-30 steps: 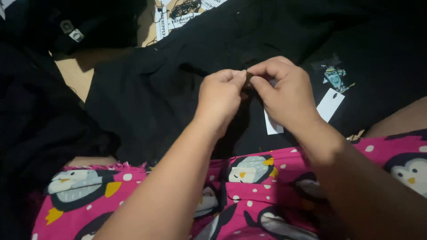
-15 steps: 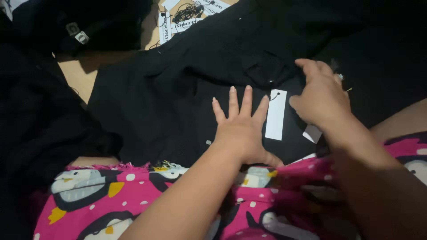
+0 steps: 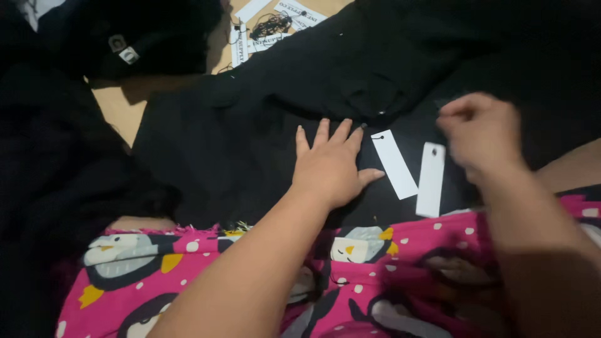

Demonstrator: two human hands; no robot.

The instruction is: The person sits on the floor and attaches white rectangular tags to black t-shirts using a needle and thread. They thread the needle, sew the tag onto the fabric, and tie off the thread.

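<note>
The black garment (image 3: 263,125) is spread flat in front of the lap and is pressed down by the open left hand (image 3: 330,166). Two white tags (image 3: 394,164) already lie on it — seemingly attached — beside the blurred right hand (image 3: 482,134), curled, its grip unclear.

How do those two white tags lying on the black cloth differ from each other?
The left tag lies tilted, its punched hole at the upper left, beside the left hand spread flat on the black garment. The right tag lies nearly upright, hole at the top, just under the blurred right hand. Both are plain white narrow rectangles, face blank.
</note>
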